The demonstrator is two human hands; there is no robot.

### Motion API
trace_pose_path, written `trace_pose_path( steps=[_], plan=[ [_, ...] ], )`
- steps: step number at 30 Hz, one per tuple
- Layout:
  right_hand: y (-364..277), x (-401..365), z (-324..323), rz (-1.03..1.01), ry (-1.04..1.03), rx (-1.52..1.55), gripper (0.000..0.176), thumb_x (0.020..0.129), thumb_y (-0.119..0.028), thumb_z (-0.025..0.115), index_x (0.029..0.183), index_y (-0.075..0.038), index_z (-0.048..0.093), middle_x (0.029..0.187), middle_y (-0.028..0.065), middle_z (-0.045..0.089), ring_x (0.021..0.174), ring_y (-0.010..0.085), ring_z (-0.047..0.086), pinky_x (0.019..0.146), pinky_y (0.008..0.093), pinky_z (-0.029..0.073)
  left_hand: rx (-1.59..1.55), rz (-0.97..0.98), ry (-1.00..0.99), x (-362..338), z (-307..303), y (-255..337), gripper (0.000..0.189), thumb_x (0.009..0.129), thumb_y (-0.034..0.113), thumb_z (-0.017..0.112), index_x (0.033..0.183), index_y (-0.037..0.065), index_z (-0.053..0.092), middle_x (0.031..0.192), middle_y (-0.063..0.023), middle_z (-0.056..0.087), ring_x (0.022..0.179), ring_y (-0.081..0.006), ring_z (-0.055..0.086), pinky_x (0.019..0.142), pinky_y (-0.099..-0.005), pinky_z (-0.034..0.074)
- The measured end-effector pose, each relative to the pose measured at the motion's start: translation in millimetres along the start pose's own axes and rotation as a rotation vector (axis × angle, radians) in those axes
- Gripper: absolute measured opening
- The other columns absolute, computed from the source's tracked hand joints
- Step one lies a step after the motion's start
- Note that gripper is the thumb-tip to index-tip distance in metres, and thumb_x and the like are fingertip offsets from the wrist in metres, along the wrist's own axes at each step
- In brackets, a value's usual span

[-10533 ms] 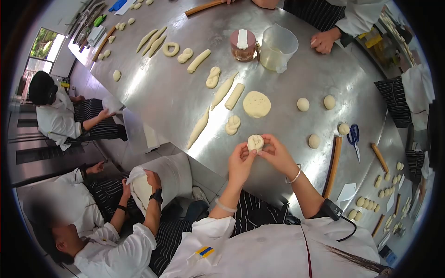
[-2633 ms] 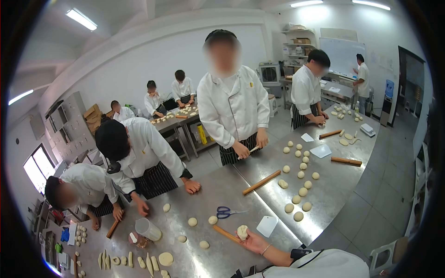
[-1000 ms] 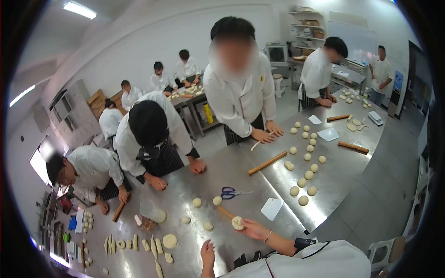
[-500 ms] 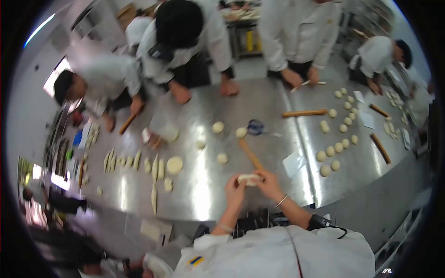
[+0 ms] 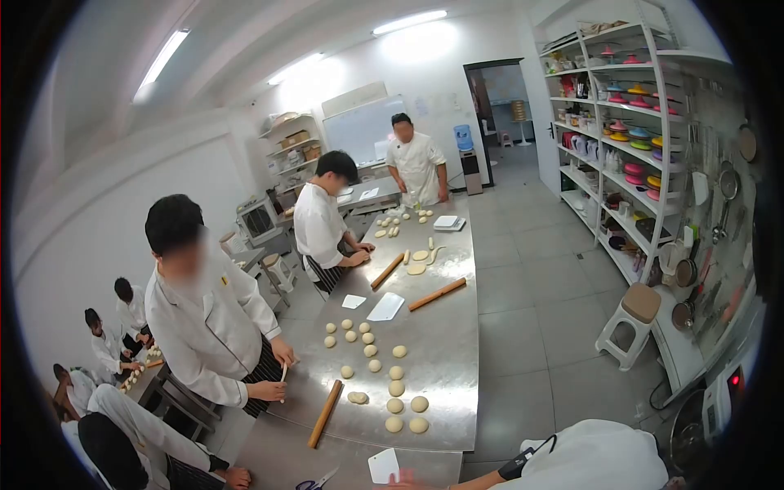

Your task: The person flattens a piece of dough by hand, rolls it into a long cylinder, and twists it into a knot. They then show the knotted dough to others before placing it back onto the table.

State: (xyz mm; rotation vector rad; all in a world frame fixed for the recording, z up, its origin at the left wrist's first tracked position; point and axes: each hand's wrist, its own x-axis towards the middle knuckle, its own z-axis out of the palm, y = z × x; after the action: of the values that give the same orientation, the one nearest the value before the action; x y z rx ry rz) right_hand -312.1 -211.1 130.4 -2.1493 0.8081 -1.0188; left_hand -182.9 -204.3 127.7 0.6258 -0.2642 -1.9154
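My right hand (image 5: 398, 479) is at the bottom edge, partly cut off and blurred. Its fingers look spread and overlap the lower edge of a white card-like scraper (image 5: 383, 464); whether they touch it is unclear. A dark-handled tool (image 5: 314, 484) lies left of the scraper. Farther up the steel table (image 5: 445, 367) are a wooden rolling pin (image 5: 326, 414), a lumpy dough piece (image 5: 358, 398) and several round dough balls (image 5: 395, 405). My left hand is out of view.
A co-worker (image 5: 208, 318) on the left holds a thin strip (image 5: 284, 380). Two more people (image 5: 322, 220) (image 5: 416, 167) stand farther along the table. Another person's fist (image 5: 237, 478) rests at bottom left. A stool (image 5: 629, 327) and shelves (image 5: 608, 122) are right.
The view has swung right and up, along the table. My hands held a dough piece between them before; now my right hand is by the scraper and my left has left the view.
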Motion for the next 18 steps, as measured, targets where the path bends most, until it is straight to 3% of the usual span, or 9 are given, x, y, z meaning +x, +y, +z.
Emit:
trace_pose_path(
  steps=[1, 2, 4, 7, 8, 11, 12, 16, 18],
  plan=[
    [-9.1, 1.9, -16.9, 0.041, 0.022, -0.234, 0.035, 0.09, -0.027, 0.055, 0.114, -0.002, 0.056, 0.123, 0.0125, 0.055, 0.124, 0.0297, 0.042, 0.104, 0.0453, 0.03, 0.013, -0.02, -0.025, 4.8, 3.2, -0.7, 0.038, 0.089, 0.024, 0.051, 0.115, -0.003, 0.056, 0.108, -0.021, 0.059, 0.099, -0.0273, 0.057, 0.089, -0.0373, 0.044],
    [-9.8, 4.1, -33.0, 0.037, 0.027, -0.235, 0.035, 0.09, -0.027, 0.055, 0.114, -0.002, 0.056, 0.123, 0.0125, 0.055, 0.124, 0.0297, 0.042, 0.104, 0.0453, 0.03, 0.025, -0.039, -0.048, 8.0, 5.4, -2.0, 0.038, 0.089, 0.025, 0.052, 0.115, -0.003, 0.056, 0.108, -0.021, 0.059, 0.099, -0.0273, 0.057, 0.089, -0.0373, 0.044],
    [-4.3, 4.2, -53.0, 0.356, 0.245, -0.125, 0.03, 0.089, -0.025, 0.053, 0.112, -0.007, 0.06, 0.123, 0.0123, 0.055, 0.122, 0.0311, 0.044, 0.103, 0.0476, 0.031, 0.035, -0.082, -0.104, 12.0, 7.9, -6.1, 0.039, 0.089, 0.026, 0.052, 0.115, -0.003, 0.056, 0.108, -0.0211, 0.059, 0.1, -0.0273, 0.057, 0.089, -0.0373, 0.044],
    [-6.2, -12.6, -44.5, 0.184, 0.401, -0.114, 0.027, 0.089, -0.024, 0.053, 0.109, -0.01, 0.063, 0.12, 0.0125, 0.056, 0.119, 0.0326, 0.046, 0.101, 0.0488, 0.032, 0.043, -0.139, -0.211, 12.8, 9.2, -10.0, 0.04, 0.09, 0.027, 0.052, 0.115, -0.003, 0.056, 0.108, -0.0211, 0.059, 0.1, -0.0272, 0.057, 0.09, -0.0374, 0.044],
    [-7.1, -24.1, -36.2, 0.113, 0.363, -0.159, 0.027, 0.087, -0.023, 0.054, 0.11, -0.011, 0.063, 0.119, 0.012, 0.057, 0.118, 0.0336, 0.047, 0.101, 0.0499, 0.032, 0.05, -0.154, -0.244, 13.3, 5.9, -10.5, 0.04, 0.09, 0.028, 0.052, 0.115, -0.003, 0.056, 0.109, -0.0211, 0.059, 0.1, -0.0272, 0.056, 0.09, -0.0374, 0.044],
    [-22.0, -44.1, 2.7, 0.157, 0.459, -0.15, 0.03, 0.083, -0.022, 0.057, 0.11, -0.012, 0.064, 0.119, 0.0116, 0.057, 0.115, 0.0338, 0.047, 0.099, 0.0493, 0.033, 0.037, -0.236, -0.337, 13.5, 4.5, -14.5, 0.041, 0.09, 0.03, 0.052, 0.115, -0.003, 0.056, 0.109, -0.0211, 0.058, 0.101, -0.0271, 0.056, 0.091, -0.0375, 0.043],
    [-20.0, -46.3, 12.0, 0.091, 0.453, -0.333, 0.026, 0.079, -0.023, 0.06, 0.102, -0.012, 0.066, 0.11, 0.0109, 0.061, 0.106, 0.0324, 0.052, 0.094, 0.0491, 0.036, 0.046, -0.276, -0.344, 9.2, 5.8, -21.0, 0.042, 0.09, 0.031, 0.051, 0.116, -0.002, 0.055, 0.11, -0.0211, 0.057, 0.102, -0.0278, 0.054, 0.092, -0.0384, 0.042],
    [-65.4, -46.6, 2.3, 0.062, 0.38, -0.406, 0.022, 0.077, -0.027, 0.061, 0.093, -0.013, 0.067, 0.099, 0.0106, 0.064, 0.098, 0.0324, 0.056, 0.087, 0.0491, 0.039, 0.009, -0.423, -0.382, -6.7, 16.6, -52.7, 0.049, 0.09, 0.038, 0.047, 0.119, -0.001, 0.051, 0.118, -0.0208, 0.052, 0.11, -0.0304, 0.049, 0.096, -0.0423, 0.038],
    [-77.2, -48.2, 4.2, 0.492, 0.229, -0.059, 0.021, 0.079, -0.032, 0.06, 0.088, -0.013, 0.066, 0.093, 0.0116, 0.064, 0.096, 0.0328, 0.057, 0.083, 0.0495, 0.039, -0.022, -0.476, -0.393, -16.1, 19.6, -66.8, 0.052, 0.09, 0.041, 0.045, 0.121, 0.0, 0.049, 0.121, -0.0206, 0.05, 0.113, -0.0318, 0.046, 0.098, -0.0442, 0.036]
  ],
)
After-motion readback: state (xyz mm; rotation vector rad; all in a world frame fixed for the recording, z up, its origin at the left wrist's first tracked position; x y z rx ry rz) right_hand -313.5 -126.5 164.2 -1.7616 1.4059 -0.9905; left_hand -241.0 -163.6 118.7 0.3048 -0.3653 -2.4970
